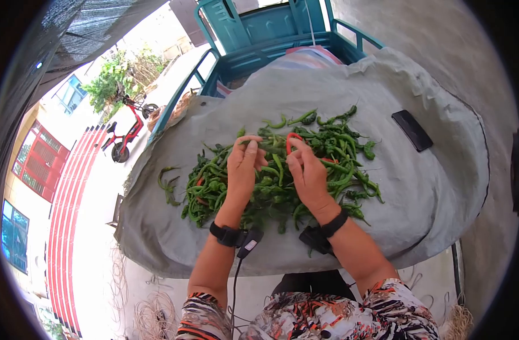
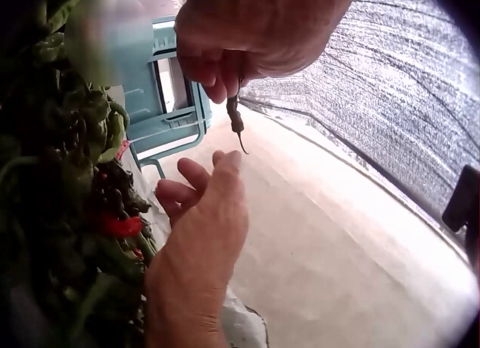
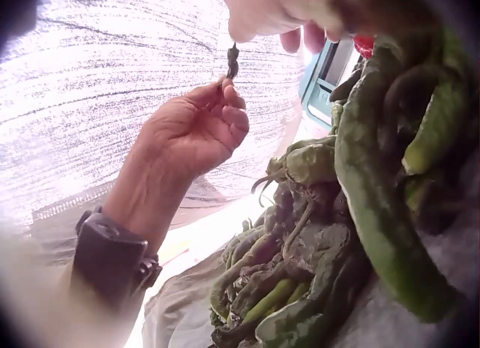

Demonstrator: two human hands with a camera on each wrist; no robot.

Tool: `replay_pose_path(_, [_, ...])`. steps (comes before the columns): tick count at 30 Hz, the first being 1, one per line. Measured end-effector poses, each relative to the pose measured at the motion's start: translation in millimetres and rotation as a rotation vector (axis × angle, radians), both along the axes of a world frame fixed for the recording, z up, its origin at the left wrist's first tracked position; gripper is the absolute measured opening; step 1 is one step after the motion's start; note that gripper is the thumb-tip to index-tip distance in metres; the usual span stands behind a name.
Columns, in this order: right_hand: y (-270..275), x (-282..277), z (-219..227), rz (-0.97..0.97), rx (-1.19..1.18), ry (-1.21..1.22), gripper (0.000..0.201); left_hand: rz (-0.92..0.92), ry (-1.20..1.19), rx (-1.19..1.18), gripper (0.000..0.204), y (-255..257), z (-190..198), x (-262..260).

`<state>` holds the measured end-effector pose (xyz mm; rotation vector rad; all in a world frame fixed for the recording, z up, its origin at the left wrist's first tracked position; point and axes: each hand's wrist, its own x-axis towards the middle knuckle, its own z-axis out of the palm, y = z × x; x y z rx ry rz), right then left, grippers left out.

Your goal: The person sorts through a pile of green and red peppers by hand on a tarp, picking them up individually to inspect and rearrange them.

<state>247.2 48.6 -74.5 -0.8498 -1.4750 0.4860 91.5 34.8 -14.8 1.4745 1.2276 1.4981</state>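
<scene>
My left hand (image 1: 243, 167), raised over a heap of green peppers (image 1: 217, 190), pinches a thin, dark, shrivelled pepper (image 2: 235, 116). In the left wrist view it hangs from the fingertips, its thin tail pointing down. Facing it, my right hand (image 1: 309, 175) is loosely bent with the thumb reaching forward. The tail's end is right at that thumb tip in the left wrist view. By the right fingertips in the head view shows a curved bright red pepper (image 1: 293, 136). A large green pepper (image 3: 382, 183) fills the foreground of the right wrist view.
The heap lies on a grey cloth (image 1: 384, 113) spread over the back of a teal cargo bed (image 1: 270, 25). A black phone (image 1: 412, 130) rests on the cloth at right. Beyond the left side stands a red electric bike (image 1: 129, 133). A cable (image 1: 235, 289) hangs from the left wrist camera.
</scene>
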Motion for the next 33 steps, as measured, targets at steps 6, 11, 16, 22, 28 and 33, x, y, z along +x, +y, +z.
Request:
replay_pose_path(6, [-4.5, -2.8, -0.7, 0.088, -0.143, 0.077, 0.016, -0.154, 0.049, -0.122, 0.020, 2.6, -7.5, 1.5])
replay_pose_path(11, [-5.3, -6.3, -2.3, 0.083, -0.103, 0.063, 0.014, -0.030, 0.153, -0.216, 0.016, -3.2, -22.2, -5.1])
replay_pose_path(16, [-6.2, -2.2, -0.2, 0.033, 0.002, -0.026, 0.019, 0.174, 0.381, 0.028, 0.012, -3.2, -48.9, -5.4])
replay_pose_path(22, [-4.3, -4.7, 0.5, -0.023, -0.099, 0.049, 0.022, 0.212, 0.696, 0.236, 0.011, 9.0, -68.8, -27.2])
replay_pose_path(28, [0.2, 15.7, 63.3, 0.055, -0.223, -0.009, 0.022, -0.084, 0.564, -0.136, 0.018, 42.5, -58.2, -57.7])
replay_pose_path(33, [95.2, 87.9, 63.8, -0.087, -0.285, -0.594, 0.041, -0.126, 0.261, -0.101, 0.021, 54.9, -79.7, -69.5])
